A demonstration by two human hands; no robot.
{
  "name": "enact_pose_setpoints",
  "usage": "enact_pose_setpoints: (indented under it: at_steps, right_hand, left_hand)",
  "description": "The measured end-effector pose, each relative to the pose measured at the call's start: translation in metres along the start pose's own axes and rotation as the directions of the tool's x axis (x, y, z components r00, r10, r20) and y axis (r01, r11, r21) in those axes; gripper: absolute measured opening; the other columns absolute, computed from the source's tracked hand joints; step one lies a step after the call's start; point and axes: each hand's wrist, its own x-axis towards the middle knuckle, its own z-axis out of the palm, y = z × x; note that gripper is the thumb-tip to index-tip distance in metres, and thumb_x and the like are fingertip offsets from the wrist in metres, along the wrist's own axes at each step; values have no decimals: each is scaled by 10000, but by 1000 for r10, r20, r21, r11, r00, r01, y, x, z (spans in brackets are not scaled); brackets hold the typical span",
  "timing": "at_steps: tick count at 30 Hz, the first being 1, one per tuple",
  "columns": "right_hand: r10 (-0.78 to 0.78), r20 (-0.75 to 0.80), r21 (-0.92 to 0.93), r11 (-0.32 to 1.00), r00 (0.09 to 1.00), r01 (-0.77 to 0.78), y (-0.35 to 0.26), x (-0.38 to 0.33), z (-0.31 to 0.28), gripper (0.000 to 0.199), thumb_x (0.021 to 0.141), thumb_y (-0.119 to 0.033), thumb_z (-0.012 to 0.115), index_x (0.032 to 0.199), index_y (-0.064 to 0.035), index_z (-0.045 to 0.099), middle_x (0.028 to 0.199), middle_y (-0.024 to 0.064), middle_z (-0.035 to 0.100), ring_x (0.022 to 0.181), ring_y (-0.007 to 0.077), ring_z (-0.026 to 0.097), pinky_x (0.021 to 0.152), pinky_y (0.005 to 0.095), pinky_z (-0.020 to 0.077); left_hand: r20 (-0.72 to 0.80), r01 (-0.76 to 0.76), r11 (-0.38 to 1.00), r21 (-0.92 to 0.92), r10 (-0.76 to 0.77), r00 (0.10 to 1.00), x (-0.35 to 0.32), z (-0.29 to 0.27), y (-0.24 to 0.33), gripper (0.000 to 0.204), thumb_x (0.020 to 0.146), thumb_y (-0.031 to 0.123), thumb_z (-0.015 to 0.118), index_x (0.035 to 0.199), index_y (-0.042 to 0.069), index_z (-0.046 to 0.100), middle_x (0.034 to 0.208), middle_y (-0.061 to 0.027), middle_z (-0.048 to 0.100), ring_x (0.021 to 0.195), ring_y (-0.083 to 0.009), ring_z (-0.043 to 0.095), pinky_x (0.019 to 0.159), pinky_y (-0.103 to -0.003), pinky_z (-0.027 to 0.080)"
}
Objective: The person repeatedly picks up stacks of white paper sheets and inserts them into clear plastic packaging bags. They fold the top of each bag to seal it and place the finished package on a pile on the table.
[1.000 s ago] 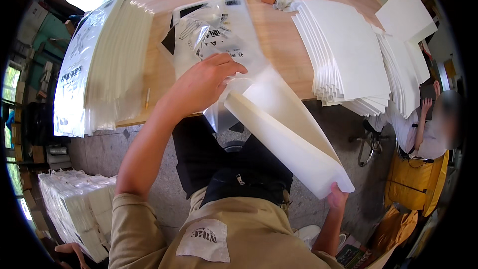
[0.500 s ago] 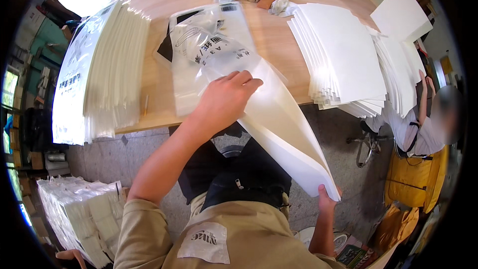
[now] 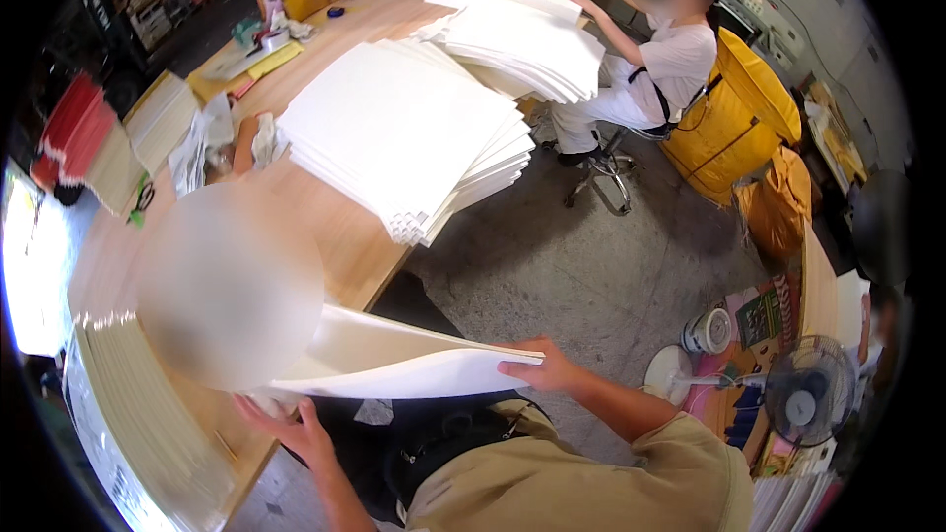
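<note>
A thin sheaf of large white paper sheets (image 3: 394, 365) lies across my lap at the table edge, bowed so that its layers part in the middle. My right hand (image 3: 542, 365) grips its right end, thumb on the near side. Below the left end is my left hand (image 3: 296, 429), thumb and fingers apart, close to a pale crumpled edge that looks like clear plastic. A round blurred patch hides the sheaf's far left end and whatever lies around it.
Fanned white paper stacks (image 3: 394, 128) lie on the wooden table (image 3: 340, 227). Plastic-wrapped packs (image 3: 148, 424) stand at left. A co-worker (image 3: 670, 69) sits at far right, handling paper. A yellow bag (image 3: 734, 118), white bucket (image 3: 707, 332) and fan (image 3: 810, 392) stand on the right.
My view has swung to the right. The left hand has come off the sheaf's upper face, dropped below its left end and opened. My right hand still grips the other end.
</note>
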Motion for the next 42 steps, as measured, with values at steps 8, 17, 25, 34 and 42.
enact_pose_setpoints:
  at_steps: [8, 17, 25, 34, 42]
  right_hand:
    - [127, -28, 249, 961, 991, -116, 7, 2, 9, 385, 947, -173, 684, 1315, -75, 631, 1131, 66, 722, 1010, 115, 640, 904, 298, 504]
    - [130, -18, 259, 958, 991, -121, 14, 6, 17, 356, 934, -184, 701, 1265, -59, 659, 1111, 83, 726, 981, 141, 661, 870, 304, 518]
    - [99, 28, 285, 953, 995, -103, 15, 11, 25, 391, 950, -211, 681, 1314, -78, 629, 1113, 58, 727, 979, 110, 638, 897, 289, 496]
    - [83, 5, 282, 956, 997, -81, 11, 18, 35, 403, 940, -177, 692, 1323, -73, 621, 1134, 58, 721, 1001, 102, 630, 914, 290, 495]
    - [53, -41, 284, 958, 998, -39, 4, 19, 36, 421, 954, -167, 669, 1365, -112, 598, 1155, 65, 716, 991, 86, 625, 894, 278, 501]
  left_hand:
    - [-27, 307, 915, -260, -325, 945, -10, 22, -17, 585, 997, 144, 557, 1487, -53, 304, 1490, -230, 410, 1349, -342, 437, 1112, -430, 375]
    - [-174, 178, 977, -116, -196, 965, -9, 36, -3, 557, 980, 174, 592, 1454, -4, 360, 1443, -202, 441, 1261, -311, 500, 1033, -418, 449]
    - [-250, 268, 953, -141, -296, 922, 0, 19, -48, 390, 991, 112, 565, 1349, -14, 480, 1302, -189, 554, 1168, -285, 554, 970, -376, 477]
    - [-234, 296, 868, -400, -409, 882, 9, 13, -40, 285, 971, 73, 552, 1246, 0, 536, 1231, -142, 569, 1116, -234, 550, 966, -349, 465]
    - [-154, 374, 841, -391, -461, 874, 3, -21, -48, 272, 942, 39, 545, 1211, 28, 580, 1191, -68, 584, 1053, -162, 535, 872, -271, 423]
